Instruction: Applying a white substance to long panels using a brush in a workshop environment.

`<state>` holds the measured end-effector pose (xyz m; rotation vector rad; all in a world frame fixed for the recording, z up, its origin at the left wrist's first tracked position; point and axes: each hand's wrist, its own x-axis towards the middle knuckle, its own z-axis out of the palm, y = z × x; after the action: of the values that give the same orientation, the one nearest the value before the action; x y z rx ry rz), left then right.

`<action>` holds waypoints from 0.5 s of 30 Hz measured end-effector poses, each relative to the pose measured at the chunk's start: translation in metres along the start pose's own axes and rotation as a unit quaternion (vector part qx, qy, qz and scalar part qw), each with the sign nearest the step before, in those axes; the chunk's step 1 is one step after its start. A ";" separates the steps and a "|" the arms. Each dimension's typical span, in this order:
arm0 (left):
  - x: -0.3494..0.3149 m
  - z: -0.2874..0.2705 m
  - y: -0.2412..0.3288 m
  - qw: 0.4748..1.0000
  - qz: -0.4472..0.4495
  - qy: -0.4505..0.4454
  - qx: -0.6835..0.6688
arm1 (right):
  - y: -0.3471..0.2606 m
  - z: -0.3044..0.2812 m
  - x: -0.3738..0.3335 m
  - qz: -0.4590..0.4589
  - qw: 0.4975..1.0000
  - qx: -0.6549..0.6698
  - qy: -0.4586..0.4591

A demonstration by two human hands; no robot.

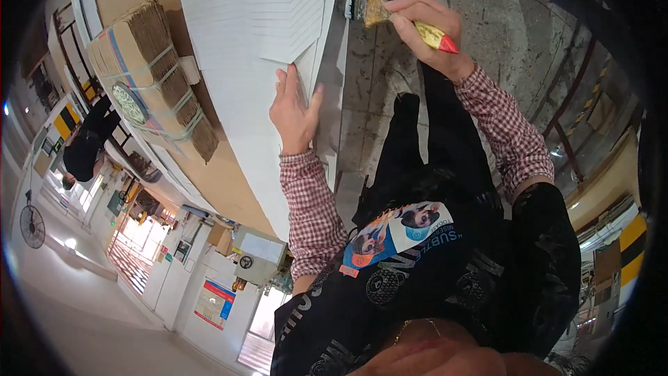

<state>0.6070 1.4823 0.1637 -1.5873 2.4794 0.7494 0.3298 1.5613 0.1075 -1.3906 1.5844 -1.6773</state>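
White sheets [254, 10] are laid on the table [233, 184] in a fanned, overlapping run, their lower edge touched by the left hand [293, 118], its fingers extended and nothing seen gripped. The brush [376, 5] is clasped in the right hand [437, 30], bristles just beside the sheets. Fanning seems largely done; whether coating is done or left cannot be told. Lettering is borne by the black shirt [480, 292]; a red-and-blue wall poster [214, 304] is too small to be read.
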 end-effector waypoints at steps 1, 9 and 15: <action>0.002 -0.001 0.002 1.000 0.006 0.001 0.009 | 0.000 0.003 -0.003 0.011 1.000 0.003 -0.015; 0.004 -0.003 0.001 0.999 0.006 0.003 0.049 | -0.020 0.008 -0.008 -0.039 0.999 -0.001 0.028; 0.005 0.007 0.006 0.994 0.012 0.007 0.108 | -0.030 0.018 -0.038 0.024 0.999 0.008 -0.032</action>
<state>0.5985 1.4836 0.1579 -1.4929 2.4950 0.4561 0.3695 1.5923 0.1186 -1.3729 1.5540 -1.5977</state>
